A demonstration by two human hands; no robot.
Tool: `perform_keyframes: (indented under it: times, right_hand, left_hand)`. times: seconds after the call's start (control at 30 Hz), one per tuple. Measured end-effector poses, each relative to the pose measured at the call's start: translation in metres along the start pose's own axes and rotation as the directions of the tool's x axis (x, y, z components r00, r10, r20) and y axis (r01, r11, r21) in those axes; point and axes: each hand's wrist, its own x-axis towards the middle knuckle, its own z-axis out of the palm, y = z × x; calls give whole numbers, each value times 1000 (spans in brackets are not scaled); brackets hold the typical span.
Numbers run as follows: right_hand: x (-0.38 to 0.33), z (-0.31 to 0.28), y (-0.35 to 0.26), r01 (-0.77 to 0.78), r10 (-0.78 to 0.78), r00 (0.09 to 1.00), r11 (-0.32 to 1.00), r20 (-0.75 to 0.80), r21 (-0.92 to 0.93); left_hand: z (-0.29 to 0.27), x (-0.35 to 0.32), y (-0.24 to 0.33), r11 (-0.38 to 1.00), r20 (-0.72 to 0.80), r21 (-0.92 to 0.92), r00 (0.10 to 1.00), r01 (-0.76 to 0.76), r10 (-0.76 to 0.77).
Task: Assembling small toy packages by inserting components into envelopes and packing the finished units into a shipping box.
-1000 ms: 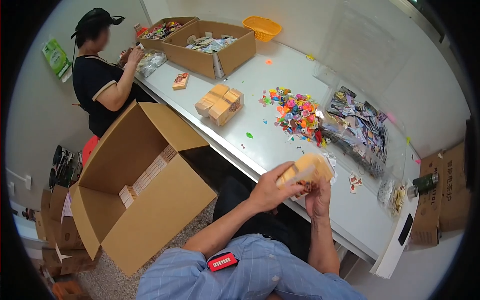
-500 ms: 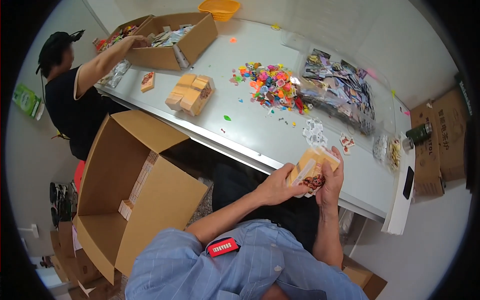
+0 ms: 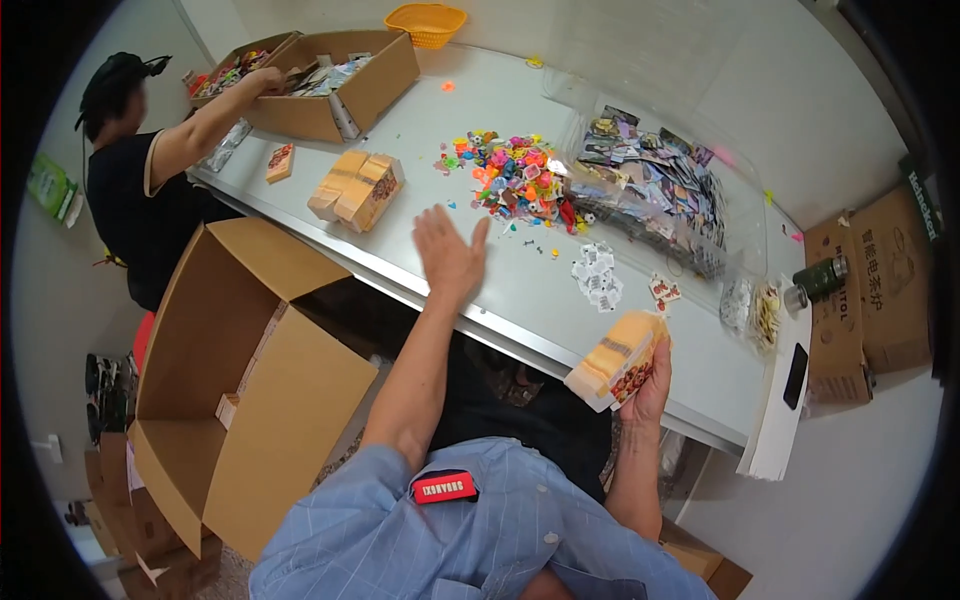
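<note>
My right hand [image 3: 651,388] grips a stack of small orange packets [image 3: 615,357] with a printed picture on the side, held at the table's front edge. My left hand [image 3: 450,252] reaches forward over the white table [image 3: 420,275], fingers stretched and thumb apart, with nothing in it. Just beyond its fingertips to the left stand more orange packet stacks [image 3: 357,190], grouped side by side. A single smaller packet stack [image 3: 281,163] lies farther left. Near my right hand are a pile of small white printed slips [image 3: 597,278] and some red-and-white cards [image 3: 664,290].
Colourful small toys [image 3: 515,175] lie heaped mid-table beside a clear bin of cards [image 3: 650,185]. A large open carton [image 3: 290,430] stands at my left. A co-worker [image 3: 135,190] reaches into a cardboard box [image 3: 375,90]. A bottle [image 3: 822,277] and phone [image 3: 796,376] are at right.
My left hand has let go of the packet stack and swung left and forward over the table. The right hand alone keeps hold of the stack.
</note>
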Motion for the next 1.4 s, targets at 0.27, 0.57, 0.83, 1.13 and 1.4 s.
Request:
perform_keyframes:
  times: [0.27,0.57,0.83,1.13,1.4]
  right_hand:
    - [-5,-21,-8,-28,23,998,996,60,84]
    - [-21,-44,3,-47,46,999,996,7,70]
    - [-9,-16,14,-82,80,996,992,24,95]
    - [2,54,25,61,-44,996,968,75,-243]
    - [-12,48,38,-71,93,994,947,57,-312]
  left_hand:
    - [49,42,69,931,-15,-321,984,-171,175]
    - [68,64,88,925,-56,-323,980,-201,193]
    - [14,-24,60,711,-340,-623,931,-327,130]
    - [-59,-161,67,485,583,-796,675,363,452]
    - [-89,-169,65,368,597,-802,647,470,475]
